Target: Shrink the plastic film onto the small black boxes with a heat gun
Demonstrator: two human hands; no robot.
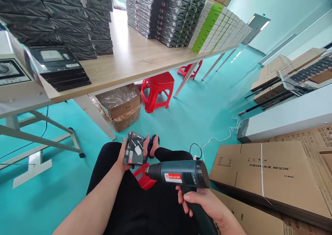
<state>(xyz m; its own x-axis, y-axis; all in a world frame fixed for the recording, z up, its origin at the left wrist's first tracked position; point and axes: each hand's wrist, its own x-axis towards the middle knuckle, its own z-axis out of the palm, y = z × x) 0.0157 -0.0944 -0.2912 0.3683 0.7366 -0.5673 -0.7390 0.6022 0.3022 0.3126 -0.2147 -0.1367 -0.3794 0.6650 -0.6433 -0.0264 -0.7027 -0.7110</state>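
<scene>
My left hand (121,160) grips a small black product box (134,148) by its left side and lower edge, over my lap. The box has a white device pictured on its face and red marks at its edges. In my right hand (194,200) is a dark teal heat gun (178,172) with a red label, held by its handle. Its nozzle points left, just below and to the right of the box, without touching it. Part of a red stool (146,181) shows between my legs.
Stacked black wrapped boxes (95,20) and white-green boxes (212,30) stand on the long table (145,62). Below are a carton with plastic film (127,107) and a red stool (159,86). Flat cardboard cartons (272,172) lie at right, near a white cable (218,138).
</scene>
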